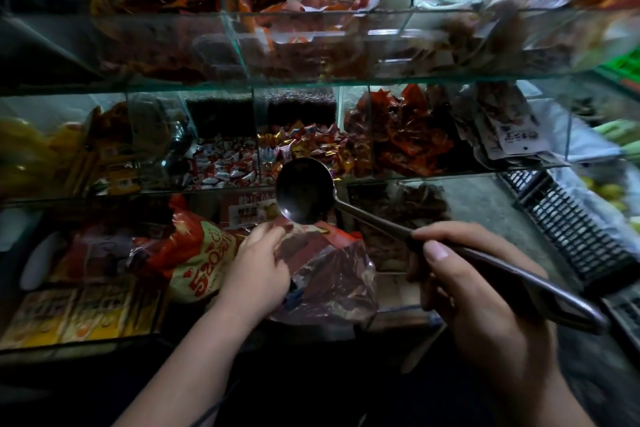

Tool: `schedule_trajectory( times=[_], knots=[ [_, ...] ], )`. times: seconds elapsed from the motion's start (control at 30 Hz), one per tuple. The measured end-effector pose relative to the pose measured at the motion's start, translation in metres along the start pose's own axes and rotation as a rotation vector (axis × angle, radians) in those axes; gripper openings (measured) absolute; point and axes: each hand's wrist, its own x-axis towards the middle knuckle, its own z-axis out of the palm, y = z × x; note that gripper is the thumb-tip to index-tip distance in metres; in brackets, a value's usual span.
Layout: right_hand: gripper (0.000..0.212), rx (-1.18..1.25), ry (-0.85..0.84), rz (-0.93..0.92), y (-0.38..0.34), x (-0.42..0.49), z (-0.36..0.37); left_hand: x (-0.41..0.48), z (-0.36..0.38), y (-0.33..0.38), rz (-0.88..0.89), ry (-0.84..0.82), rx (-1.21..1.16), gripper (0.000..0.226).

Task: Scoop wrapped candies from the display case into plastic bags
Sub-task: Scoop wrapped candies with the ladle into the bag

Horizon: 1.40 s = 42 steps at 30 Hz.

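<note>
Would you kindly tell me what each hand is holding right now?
Left hand: pinching the rim of the clear plastic bag.
Right hand: gripping the handle of the dark metal ladle.

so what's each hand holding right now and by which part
The right hand grips the ladle partway along its handle. The left hand pinches the plastic bag at its top edge.

Two hands are seen, the left hand [258,267] and right hand [485,288]; one ladle [304,191] and one plastic bag [332,281] are counted (the wrapped candies [221,166] are too many to count).
</note>
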Motion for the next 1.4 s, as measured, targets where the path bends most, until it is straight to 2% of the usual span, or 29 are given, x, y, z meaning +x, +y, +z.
schedule_trajectory(
  times=[0.13, 0.23, 0.33, 0.43, 0.53, 0.67, 0.73, 0.87, 1.0, 1.1, 1.27, 1.4],
  knots=[
    [0.026, -0.084, -0.022, -0.023, -0.013, -0.010, -0.017, 0.000, -0.003, 0.007, -0.034, -0.017, -0.112, 0.077],
    [0.019, -0.234, -0.125, -0.020, -0.011, -0.008, -0.018, -0.003, -0.004, 0.002, -0.032, -0.054, -0.147, 0.092],
    [0.015, -0.405, -0.286, 0.062, 0.018, 0.000, 0.000, -0.010, -0.004, -0.006, -0.033, -0.099, -0.137, 0.098],
    [0.021, -0.635, -0.429, 0.156, 0.065, 0.007, 0.031, -0.018, -0.004, -0.014, -0.011, -0.112, -0.203, 0.104],
    [0.030, -0.721, -0.440, 0.156, 0.109, 0.014, 0.060, -0.023, -0.003, -0.027, -0.007, -0.138, -0.303, 0.107],
    [0.040, -0.801, -0.489, 0.164, 0.148, 0.021, 0.088, -0.026, 0.000, -0.037, 0.022, -0.112, -0.316, 0.105],
    [0.042, -0.850, -0.458, 0.201, 0.161, 0.022, 0.097, -0.028, 0.003, -0.040, 0.038, -0.095, -0.320, 0.103],
    [0.031, -0.810, -0.335, 0.282, 0.174, 0.023, 0.104, -0.030, 0.010, -0.040, 0.055, -0.109, -0.347, 0.102],
    [0.026, -0.770, -0.321, 0.327, 0.178, 0.018, 0.097, -0.029, 0.012, -0.039, 0.062, -0.095, -0.359, 0.106],
    [0.027, -0.723, -0.301, 0.425, 0.182, 0.013, 0.094, -0.030, 0.014, -0.041, 0.076, -0.079, -0.341, 0.107],
    [0.031, -0.639, -0.316, 0.486, 0.185, 0.006, 0.099, -0.031, 0.019, -0.044, 0.073, -0.074, -0.331, 0.106],
    [0.025, -0.520, -0.274, 0.641, 0.180, 0.011, 0.100, -0.028, 0.019, -0.049, 0.063, -0.078, -0.370, 0.104]
  ],
)
